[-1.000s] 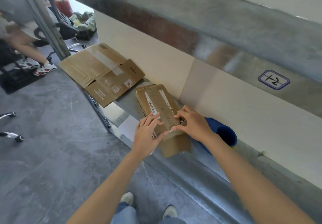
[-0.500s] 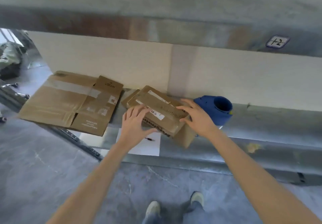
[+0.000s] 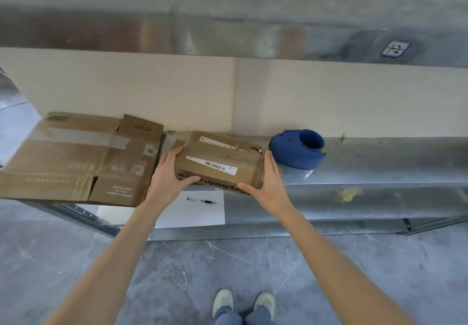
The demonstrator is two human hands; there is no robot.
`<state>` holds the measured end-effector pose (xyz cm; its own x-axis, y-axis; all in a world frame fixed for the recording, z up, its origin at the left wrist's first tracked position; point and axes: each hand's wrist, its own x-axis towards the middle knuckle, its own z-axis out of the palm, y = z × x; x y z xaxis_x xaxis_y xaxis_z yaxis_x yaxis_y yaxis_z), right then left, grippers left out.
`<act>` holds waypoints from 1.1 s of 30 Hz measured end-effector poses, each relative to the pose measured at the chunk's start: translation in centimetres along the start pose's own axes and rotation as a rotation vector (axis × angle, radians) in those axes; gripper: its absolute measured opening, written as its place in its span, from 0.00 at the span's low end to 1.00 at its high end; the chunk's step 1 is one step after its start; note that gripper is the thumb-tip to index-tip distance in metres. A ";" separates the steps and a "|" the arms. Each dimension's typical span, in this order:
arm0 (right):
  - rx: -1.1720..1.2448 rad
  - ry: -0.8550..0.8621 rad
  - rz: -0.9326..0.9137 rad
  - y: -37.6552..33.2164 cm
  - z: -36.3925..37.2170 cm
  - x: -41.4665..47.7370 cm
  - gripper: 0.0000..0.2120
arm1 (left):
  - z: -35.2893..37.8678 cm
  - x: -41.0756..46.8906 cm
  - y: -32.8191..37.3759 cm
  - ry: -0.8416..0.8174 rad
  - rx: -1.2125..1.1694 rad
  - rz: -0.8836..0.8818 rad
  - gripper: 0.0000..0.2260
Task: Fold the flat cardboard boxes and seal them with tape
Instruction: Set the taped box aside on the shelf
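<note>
Both hands are on the small box now, in the middle of the metal shelf, between its back edge and its front edge. The left hand wraps the left end, fingers curled over the flap and thumb across the front face. The right hand lies flat against the right end, fingers straight, thumb spread along the lower front edge. That looks like a squeeze from both ends to keep the folded walls square and the top flaps down. I cannot tell whether the box rests on the shelf or is just clear of it. The blue tape dispenser stands just beside the right hand, toward the back edge, handy for sealing. At the shelf's left end a flat cardboard box lies unfolded, overhanging the front edge, probably next in line. A sheet of paper with a pen on it lies at the front edge, below the box.
</note>
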<state>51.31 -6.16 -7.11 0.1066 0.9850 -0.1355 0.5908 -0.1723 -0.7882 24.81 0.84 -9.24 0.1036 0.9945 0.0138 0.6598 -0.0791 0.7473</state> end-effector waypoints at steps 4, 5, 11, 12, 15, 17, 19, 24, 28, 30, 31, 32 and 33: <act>-0.071 -0.019 -0.004 0.0 -0.3 1.1 0.61 | -0.1 -0.9 -0.6 -0.048 0.023 -0.001 0.46; -0.088 -0.034 -0.004 0.0 -0.4 1.4 0.63 | 0.0 -0.9 -0.6 -0.061 0.003 0.006 0.48; -0.318 -0.116 -0.030 0.1 -0.7 2.7 0.68 | 1.1 -0.8 -0.6 -0.077 -0.110 0.008 0.48; -0.328 -0.111 -0.038 0.3 -0.6 2.7 0.67 | 1.1 -0.8 -0.8 -0.072 -0.117 -0.001 0.47; -0.335 -0.092 -0.060 0.8 -0.3 2.7 0.65 | 1.2 -0.8 -1.3 -0.061 -0.141 -0.019 0.46; -0.329 -0.095 -0.063 0.9 -0.3 2.7 0.65 | 1.2 -0.9 -1.3 -0.065 -0.146 -0.017 0.45; -0.321 -0.107 -0.066 1.0 -0.3 2.6 0.64 | 1.2 -0.9 -1.3 -0.069 -0.158 -0.015 0.45; -0.284 -0.123 -0.072 1.0 -0.3 2.3 0.63 | 1.1 -1.0 -1.2 -0.084 -0.175 -0.010 0.44; -0.250 -0.093 -0.080 1.1 0.1 2.1 0.62 | 0.9 -1.1 -1.0 -0.058 -0.182 -0.009 0.44; -0.199 -0.049 -0.082 1.3 0.5 1.7 0.61 | 0.7 -1.2 -0.9 -0.042 -0.179 0.002 0.44; -0.170 -0.024 -0.085 1.3 0.8 1.6 0.60 | 0.6 -1.2 -0.8 -0.035 -0.182 0.009 0.45; -0.140 0.003 -0.088 1.4 1.0 1.4 0.59 | 0.5 -1.2 -0.8 -0.031 -0.190 0.010 0.46; -0.113 0.027 -0.090 1.5 1.1 1.3 0.59 | 0.5 -1.3 -0.7 -0.029 -0.200 -0.005 0.47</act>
<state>51.45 -5.12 -9.07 0.0695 0.9964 -0.0495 0.6853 -0.0837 -0.7234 24.55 -0.38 -10.13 0.1238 0.9923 -0.0069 0.4999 -0.0564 0.8642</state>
